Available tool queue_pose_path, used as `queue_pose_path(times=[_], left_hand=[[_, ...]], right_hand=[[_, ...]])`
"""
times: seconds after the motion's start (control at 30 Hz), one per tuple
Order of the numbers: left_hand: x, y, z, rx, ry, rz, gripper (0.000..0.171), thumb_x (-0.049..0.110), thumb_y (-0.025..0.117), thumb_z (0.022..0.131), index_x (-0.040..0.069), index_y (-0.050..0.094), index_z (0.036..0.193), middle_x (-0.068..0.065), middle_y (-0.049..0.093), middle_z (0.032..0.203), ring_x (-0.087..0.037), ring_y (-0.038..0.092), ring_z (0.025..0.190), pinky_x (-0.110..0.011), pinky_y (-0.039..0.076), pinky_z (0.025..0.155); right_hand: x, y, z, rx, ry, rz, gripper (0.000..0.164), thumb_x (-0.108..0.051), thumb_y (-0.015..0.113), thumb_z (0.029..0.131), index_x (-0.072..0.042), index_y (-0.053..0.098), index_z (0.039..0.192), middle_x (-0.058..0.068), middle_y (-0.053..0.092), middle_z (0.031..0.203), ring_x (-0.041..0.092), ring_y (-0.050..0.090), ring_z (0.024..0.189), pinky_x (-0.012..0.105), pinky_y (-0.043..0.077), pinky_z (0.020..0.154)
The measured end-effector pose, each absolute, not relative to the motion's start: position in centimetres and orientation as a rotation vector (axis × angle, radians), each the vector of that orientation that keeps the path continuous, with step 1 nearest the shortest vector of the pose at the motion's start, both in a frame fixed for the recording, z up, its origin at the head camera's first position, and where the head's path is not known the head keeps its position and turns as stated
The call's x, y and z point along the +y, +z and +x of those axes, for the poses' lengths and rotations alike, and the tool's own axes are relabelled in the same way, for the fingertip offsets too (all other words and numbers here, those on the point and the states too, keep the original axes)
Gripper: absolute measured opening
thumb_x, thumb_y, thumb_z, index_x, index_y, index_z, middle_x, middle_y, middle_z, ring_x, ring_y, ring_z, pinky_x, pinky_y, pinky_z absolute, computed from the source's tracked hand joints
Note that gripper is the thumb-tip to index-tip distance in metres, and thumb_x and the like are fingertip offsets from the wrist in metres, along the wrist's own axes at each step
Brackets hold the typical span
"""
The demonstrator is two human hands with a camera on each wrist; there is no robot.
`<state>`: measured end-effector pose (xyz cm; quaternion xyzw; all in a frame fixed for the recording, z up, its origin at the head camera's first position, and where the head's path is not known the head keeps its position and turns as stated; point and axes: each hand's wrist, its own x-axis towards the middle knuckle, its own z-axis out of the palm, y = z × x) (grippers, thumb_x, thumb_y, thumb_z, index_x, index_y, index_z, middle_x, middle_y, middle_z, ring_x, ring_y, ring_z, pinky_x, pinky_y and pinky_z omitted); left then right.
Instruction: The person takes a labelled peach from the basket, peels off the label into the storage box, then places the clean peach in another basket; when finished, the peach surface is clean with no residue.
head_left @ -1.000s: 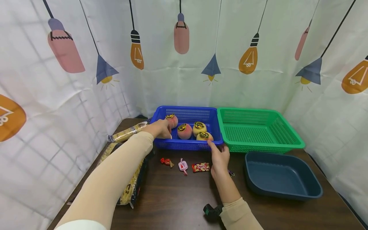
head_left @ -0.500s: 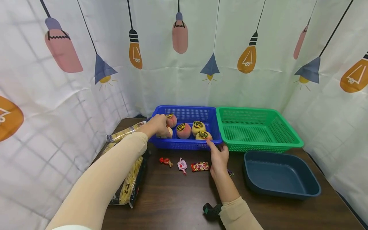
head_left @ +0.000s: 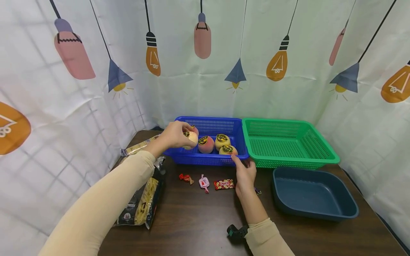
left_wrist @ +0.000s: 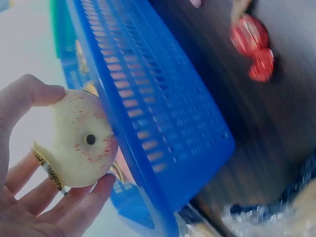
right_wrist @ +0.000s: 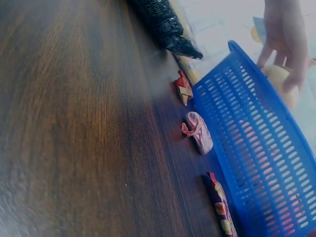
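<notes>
My left hand (head_left: 174,134) grips a pale peach (head_left: 190,139) over the left part of the blue basket (head_left: 201,161). In the left wrist view, thumb and fingers wrap the peach from both sides, and its red-flecked skin shows a small dark round spot. Below, a pink peach (head_left: 206,146) and two yellowish peaches (head_left: 221,143) with black-and-yellow stickers lie in the basket. Another pink peach (head_left: 195,130) is partly hidden behind the held one. My right hand (head_left: 246,179) holds the basket's front rim near its right corner.
A green basket (head_left: 288,164) adjoins on the right, with a dark blue tub (head_left: 315,213) before it. Wrapped candies (head_left: 204,182) and a red bar (head_left: 224,184) lie in front. Pasta packs (head_left: 141,206) lie left. A black wrist device (head_left: 236,232) sits by the right sleeve.
The left hand has risen from the basket's left end with the pale peach in its grip and moved slightly right. The right hand keeps its place on the rim.
</notes>
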<state>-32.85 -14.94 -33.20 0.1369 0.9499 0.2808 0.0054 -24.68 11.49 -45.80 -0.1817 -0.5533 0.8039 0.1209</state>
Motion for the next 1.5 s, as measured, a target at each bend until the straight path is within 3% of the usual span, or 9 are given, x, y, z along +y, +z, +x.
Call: queue_pose_path(times=[0.13,0.4,0.67,0.83,1.0,1.17,1.5], left_hand=[[-14.3,-33.4,-31.9,2.975,1.029,0.481,0.054,0.035,0.096,0.081,0.021,0.078,0.130,-0.008,0.075,0.129,-0.031,0.070,0.115,-0.047,0.064,0.089],[-13.5,-33.7,-28.8,2.887,1.429,0.554,0.058,0.033,0.098,0.081,0.027,0.076,0.135,0.000,0.075,0.136,-0.027,0.071,0.126,-0.051,0.064,0.096],[-12.3,-35.9,-25.0,2.578,1.827,0.529,0.059,0.023,0.096,0.087,0.022,0.074,0.142,-0.003,0.072,0.145,-0.032,0.068,0.128,-0.045,0.065,0.095],[-11.2,-38.1,-23.5,2.379,1.993,0.435,0.060,0.017,0.095,0.088,0.022,0.073,0.144,-0.005,0.070,0.148,-0.034,0.074,0.124,-0.042,0.067,0.093],[-10.0,-41.0,-22.1,2.046,2.219,0.270,0.059,0.012,0.088,0.094,0.015,0.068,0.149,-0.010,0.066,0.151,-0.029,0.075,0.121,-0.038,0.067,0.090],[-9.1,-43.3,-21.0,1.859,2.323,0.165,0.058,0.010,0.084,0.095,0.010,0.065,0.150,-0.012,0.067,0.146,-0.025,0.071,0.118,-0.042,0.068,0.088],[-8.7,-45.7,-20.6,1.980,2.286,0.168,0.064,0.013,0.089,0.093,0.015,0.064,0.152,-0.008,0.063,0.153,-0.025,0.075,0.112,-0.039,0.067,0.088]], right_hand=[[11.7,-45.8,-24.7,-1.617,2.339,-0.536,0.079,-0.023,0.084,0.100,-0.001,0.042,0.163,0.019,0.047,0.166,0.030,0.047,0.153,0.047,0.038,0.134],[11.8,-46.3,-25.0,-1.643,2.329,-0.527,0.080,-0.026,0.085,0.099,-0.002,0.042,0.163,0.018,0.046,0.166,0.031,0.045,0.155,0.048,0.036,0.135],[12.0,-46.3,-25.3,-1.659,2.294,-0.550,0.080,-0.028,0.086,0.098,-0.004,0.044,0.161,0.017,0.048,0.165,0.032,0.046,0.155,0.051,0.036,0.135],[12.2,-46.2,-25.4,-1.676,2.273,-0.553,0.080,-0.030,0.086,0.098,-0.005,0.044,0.161,0.017,0.048,0.164,0.033,0.046,0.154,0.052,0.035,0.135],[12.3,-46.2,-25.3,-1.695,2.258,-0.533,0.078,-0.029,0.086,0.098,-0.004,0.046,0.160,0.018,0.049,0.164,0.034,0.046,0.154,0.053,0.034,0.135],[12.1,-46.1,-25.1,-1.709,2.263,-0.501,0.077,-0.028,0.084,0.099,-0.002,0.045,0.160,0.019,0.048,0.164,0.034,0.046,0.154,0.053,0.034,0.135],[11.8,-46.0,-24.5,-1.719,2.269,-0.518,0.077,-0.027,0.083,0.101,-0.002,0.044,0.162,0.020,0.048,0.165,0.037,0.043,0.157,0.057,0.031,0.136]])
